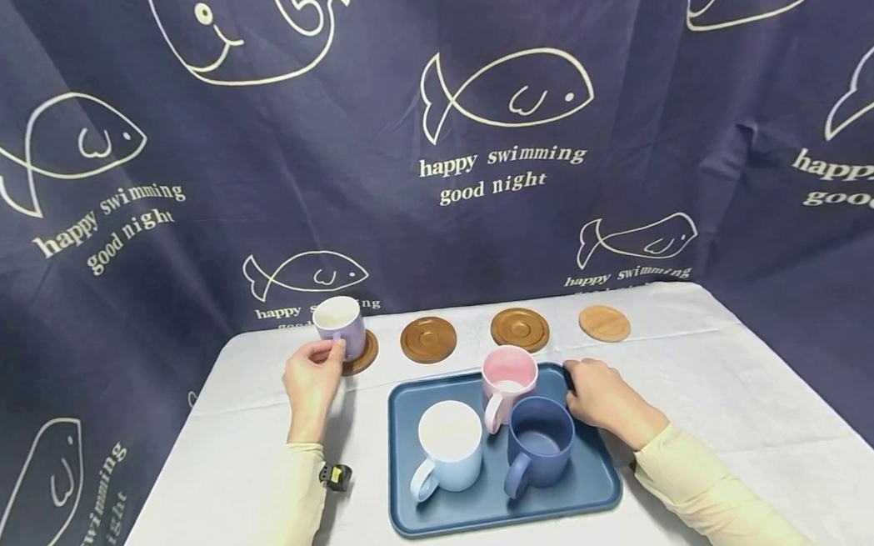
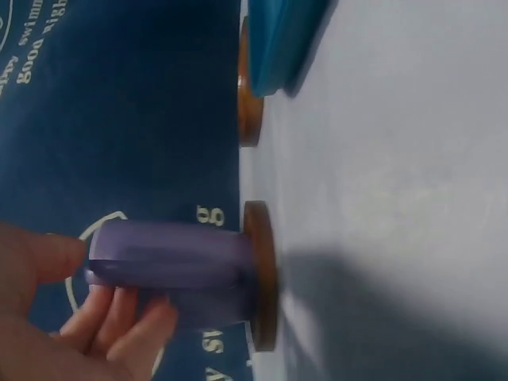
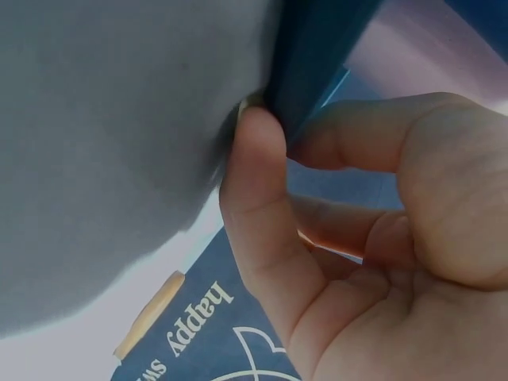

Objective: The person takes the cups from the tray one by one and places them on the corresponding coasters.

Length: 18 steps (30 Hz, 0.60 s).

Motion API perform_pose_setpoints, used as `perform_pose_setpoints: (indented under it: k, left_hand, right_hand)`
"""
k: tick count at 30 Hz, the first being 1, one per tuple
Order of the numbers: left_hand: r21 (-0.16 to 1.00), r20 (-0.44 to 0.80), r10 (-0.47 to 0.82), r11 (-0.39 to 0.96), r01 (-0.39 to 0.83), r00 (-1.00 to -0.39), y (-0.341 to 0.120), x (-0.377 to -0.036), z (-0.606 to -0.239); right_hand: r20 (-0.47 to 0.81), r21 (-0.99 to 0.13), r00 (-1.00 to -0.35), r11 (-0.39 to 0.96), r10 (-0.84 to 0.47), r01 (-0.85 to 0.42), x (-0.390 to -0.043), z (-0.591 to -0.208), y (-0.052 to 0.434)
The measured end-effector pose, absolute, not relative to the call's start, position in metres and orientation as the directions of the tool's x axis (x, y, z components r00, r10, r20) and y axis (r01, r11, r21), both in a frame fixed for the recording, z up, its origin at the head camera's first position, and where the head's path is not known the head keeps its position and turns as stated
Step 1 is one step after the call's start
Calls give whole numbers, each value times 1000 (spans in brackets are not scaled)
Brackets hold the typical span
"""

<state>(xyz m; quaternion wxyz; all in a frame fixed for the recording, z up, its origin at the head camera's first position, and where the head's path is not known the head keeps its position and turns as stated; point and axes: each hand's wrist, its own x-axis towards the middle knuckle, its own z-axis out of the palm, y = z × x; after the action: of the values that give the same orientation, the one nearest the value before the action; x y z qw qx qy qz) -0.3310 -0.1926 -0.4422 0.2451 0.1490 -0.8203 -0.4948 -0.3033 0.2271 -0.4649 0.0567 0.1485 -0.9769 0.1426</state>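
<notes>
A lilac mug (image 1: pixel 350 342) stands upright on the leftmost round wooden coaster (image 1: pixel 367 354). My left hand (image 1: pixel 314 384) is at its handle side, thumb and fingers bent around the handle; in the left wrist view the mug (image 2: pixel 178 246) meets the coaster (image 2: pixel 262 278). At the far right corner of a blue tray (image 1: pixel 508 522), my right hand (image 1: pixel 612 400) pinches the rim, as the right wrist view of the tray (image 3: pixel 305 75) shows. On the tray stand a light blue mug (image 1: pixel 456 464), a pink mug (image 1: pixel 509 379) and a dark blue mug (image 1: pixel 544 458).
Along the table's back edge lie two more dark wooden coasters (image 1: pixel 429 340) (image 1: pixel 520 330) and a paler one (image 1: pixel 604 324). A white cloth (image 1: pixel 723 406) covers the table. Behind it hangs a dark blue curtain (image 1: pixel 405 250) with fish drawings.
</notes>
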Motion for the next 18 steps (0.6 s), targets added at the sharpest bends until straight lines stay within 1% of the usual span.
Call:
perform_pose_setpoints:
  k: [2,5,6,7,8,10,12,13,15,18]
  left_hand:
    - [881,305,-516,471,32,-800,-193,-327,-437]
    - [869,397,-530,481,120,-749,-193,-316,-425]
    - [860,419,-514,490,145,-748,-192,-311,-421]
    - [850,430,-482,501,162,-763,-191,-306,-416]
    - [840,429,-436,514,172,-791,-188,-300,-411]
    - [827,378,-304,535,172,-874,-182,-287,-405]
    - [822,281,-149,548,158,-948,-174,-274,-403]
    - [830,220,-72,537,148,-973,-169,-268,-403]
    - [865,106,46,489,114,-993,-161,-254,-405]
    - [899,9,128,433,64,-992,-153,-235,-409]
  right_hand:
    - [153,-260,-950,917,-272,-304,-300,-464,227]
    - [150,-253,-950,918,-275,-305,-296,-462,227]
    - [148,-250,-949,918,-279,-309,-294,-462,227]
    - [150,-250,-948,917,-282,-312,-293,-461,226]
    - [152,-248,-946,915,-286,-317,-291,-461,226]
    - [155,-253,-945,913,-289,-321,-288,-460,226]
    - [150,-258,-948,915,-279,-310,-284,-459,227]
    - [144,-260,-951,917,-274,-303,-282,-459,228]
    - [124,-266,-957,920,-262,-286,-277,-458,230]
    - [101,-272,-961,922,-256,-274,-270,-457,233]
